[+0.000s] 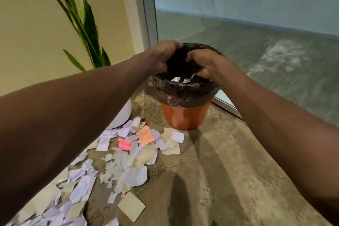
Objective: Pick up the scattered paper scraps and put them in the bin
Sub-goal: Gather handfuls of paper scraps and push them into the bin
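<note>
**Head view: hands over the bin**

Most scraps (128,154) lie on the floor (211,170), just beside the bin (183,115). Some show inside the bag (179,91). Left hand (163,57) and right hand (203,64) curl over its mouth, likely dropping paper; whether they grip anything, I cannot tell.

Potted plant (82,29), glass wall (238,5), carpet (220,170)

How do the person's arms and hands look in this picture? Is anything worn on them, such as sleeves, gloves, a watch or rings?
Both forearms are bare as far as the picture shows; no sleeve comes into view. The left hand and the right hand wear no gloves. No watch, bracelet or ring shows on the visible wrists and fingers, though the fingertips are partly hidden and the picture is somewhat blurred.
</note>
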